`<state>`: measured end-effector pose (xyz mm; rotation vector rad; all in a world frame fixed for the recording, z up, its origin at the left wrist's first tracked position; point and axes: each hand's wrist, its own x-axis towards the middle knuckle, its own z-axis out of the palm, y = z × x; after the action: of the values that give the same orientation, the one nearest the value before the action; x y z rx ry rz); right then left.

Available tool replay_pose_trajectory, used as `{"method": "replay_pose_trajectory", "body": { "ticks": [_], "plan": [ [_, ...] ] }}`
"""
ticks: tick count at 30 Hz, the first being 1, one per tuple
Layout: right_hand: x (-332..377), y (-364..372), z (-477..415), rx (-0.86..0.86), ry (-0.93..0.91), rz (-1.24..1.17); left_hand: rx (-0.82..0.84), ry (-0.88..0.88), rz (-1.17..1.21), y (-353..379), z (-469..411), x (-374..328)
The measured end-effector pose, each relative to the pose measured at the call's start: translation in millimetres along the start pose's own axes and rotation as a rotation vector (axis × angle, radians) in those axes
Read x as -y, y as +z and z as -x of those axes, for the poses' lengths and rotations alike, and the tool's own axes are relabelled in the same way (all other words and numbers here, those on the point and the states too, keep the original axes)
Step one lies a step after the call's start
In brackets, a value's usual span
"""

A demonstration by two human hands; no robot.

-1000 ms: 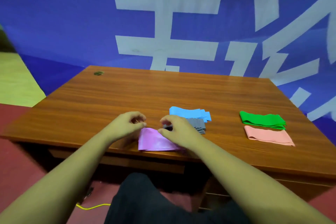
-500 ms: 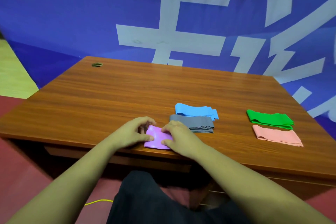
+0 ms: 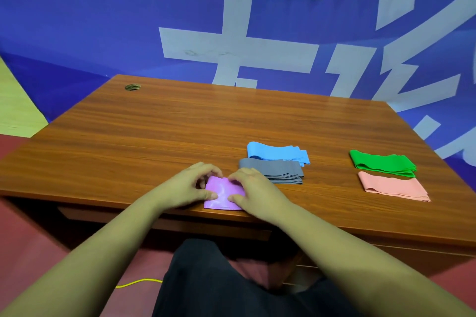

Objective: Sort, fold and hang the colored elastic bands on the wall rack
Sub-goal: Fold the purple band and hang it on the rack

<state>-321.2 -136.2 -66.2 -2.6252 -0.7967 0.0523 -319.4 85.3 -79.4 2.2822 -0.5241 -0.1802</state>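
A purple elastic band [image 3: 222,193], folded into a small square, lies near the front edge of the wooden desk [image 3: 159,131]. My left hand [image 3: 189,188] grips its left side and my right hand [image 3: 253,193] grips its right side, thumbs pressing on top. Just behind my right hand lies a folded grey band [image 3: 275,170], with a folded light blue band [image 3: 277,152] behind that. Further right rest a folded green band [image 3: 382,163] and a folded pink band [image 3: 392,185]. No wall rack is in view.
A cable hole [image 3: 132,87] sits at the desk's far left corner. A blue banner with large white characters [image 3: 231,20] hangs behind the desk. A yellow cord [image 3: 136,283] lies on the red floor beside my dark-clothed knee [image 3: 213,278].
The purple band has gone from a wider strip to a small square between my hands. My hands came closer together. The view shifted slightly, uncovering the grey band.
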Motion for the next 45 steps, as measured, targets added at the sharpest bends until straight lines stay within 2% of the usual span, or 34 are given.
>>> {"method": "replay_pose_trajectory", "body": {
  "ticks": [6, 10, 15, 19, 24, 27, 32, 36, 41, 45],
  "plan": [
    [1, 1, 0, -0.022, -0.012, 0.007, -0.062, -0.068, 0.054, 5, 0, 6],
    [7, 0, 1, 0.049, -0.063, 0.059, -0.070, -0.166, 0.193, 4, -3, 3],
    [8, -2, 3, 0.029, -0.054, 0.063, -0.067, -0.134, 0.109, 2, -1, 0],
    [8, 0, 1, -0.007, -0.012, 0.035, 0.017, -0.096, 0.066, 4, 7, 5],
    [5, 0, 0, -0.011, 0.043, -0.061, -0.147, -0.093, 0.218, 14, 6, 10],
    [4, -1, 0, -0.025, 0.049, -0.078, -0.146, -0.130, 0.315, 16, 4, 9],
    [1, -2, 0, -0.035, 0.073, -0.118, -0.159, -0.168, 0.351, 16, 0, 9],
    [-3, -8, 7, -0.006, 0.037, -0.096, -0.163, -0.160, 0.259, 18, -1, 13],
    [-16, -5, 28, -0.110, -0.027, -0.027, -0.172, -0.056, 0.228, 21, 6, 10],
    [-23, 1, 40, -0.173, 0.033, 0.020, -0.168, 0.032, -0.011, 23, 8, 9]
  ]
}}
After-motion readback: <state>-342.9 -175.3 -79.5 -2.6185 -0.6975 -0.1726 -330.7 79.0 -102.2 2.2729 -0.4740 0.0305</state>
